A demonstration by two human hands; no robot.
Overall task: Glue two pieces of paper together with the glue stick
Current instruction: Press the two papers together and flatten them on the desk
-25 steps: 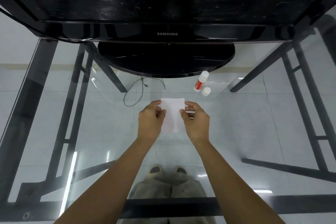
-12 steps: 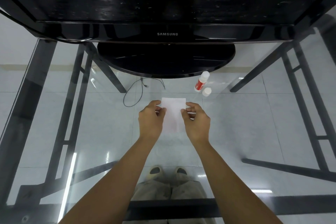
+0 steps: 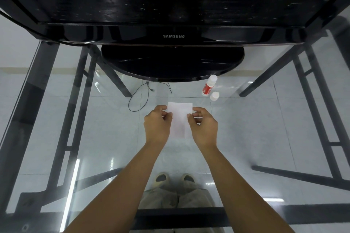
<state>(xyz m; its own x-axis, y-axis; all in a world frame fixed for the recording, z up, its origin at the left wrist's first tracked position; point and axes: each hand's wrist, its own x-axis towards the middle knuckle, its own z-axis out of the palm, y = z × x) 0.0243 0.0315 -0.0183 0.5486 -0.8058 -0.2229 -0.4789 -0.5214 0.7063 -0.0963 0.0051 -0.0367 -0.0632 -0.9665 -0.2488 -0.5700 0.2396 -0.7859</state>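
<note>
A small white paper (image 3: 180, 117) is held over the glass table between both hands. My left hand (image 3: 157, 125) pinches its left edge and my right hand (image 3: 203, 126) pinches its right edge. I cannot tell whether it is one sheet or two stacked sheets. The glue stick (image 3: 208, 85), white with a red label, stands tilted at the back right of the hands, uncapped. Its white cap (image 3: 214, 96) lies on the glass just beside it.
A black Samsung monitor (image 3: 174, 36) on a round base (image 3: 172, 62) fills the far side of the glass table (image 3: 265, 119). A thin black cable (image 3: 140, 98) loops left of the paper. Black table legs and my feet show through the glass.
The paper has shifted slightly away from me and flattened, with both hands keeping their pinch on its edges. The glue stick and cap have not moved.
</note>
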